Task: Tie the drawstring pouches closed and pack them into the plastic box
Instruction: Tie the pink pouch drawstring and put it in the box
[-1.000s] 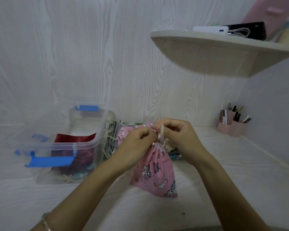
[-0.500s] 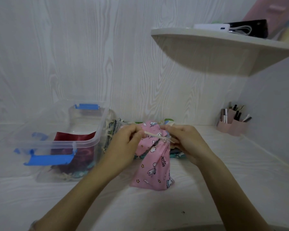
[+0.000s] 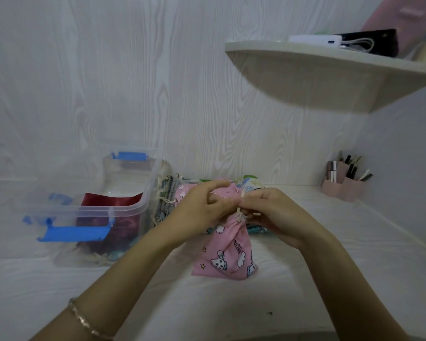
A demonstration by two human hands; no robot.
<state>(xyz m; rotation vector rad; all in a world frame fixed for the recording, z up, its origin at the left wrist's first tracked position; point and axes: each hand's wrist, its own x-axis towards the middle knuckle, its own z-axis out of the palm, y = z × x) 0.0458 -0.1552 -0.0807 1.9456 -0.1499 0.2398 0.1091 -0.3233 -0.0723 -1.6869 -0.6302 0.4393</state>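
Knotting the pink pouch [image 3: 228, 252], left hand [image 3: 202, 210] and right hand [image 3: 273, 212] are pinching its cord [image 3: 240, 217]; the plastic box [image 3: 84, 209] is holding packed pouches [image 3: 111, 200], with unpacked pouches [image 3: 165, 193] lying beside it.

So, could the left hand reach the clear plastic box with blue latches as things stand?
Probably yes: the clear plastic box stands open-topped left of the left hand, the way over its rim free. That hand is busy, pinching the neck of the pink printed fabric pouch.
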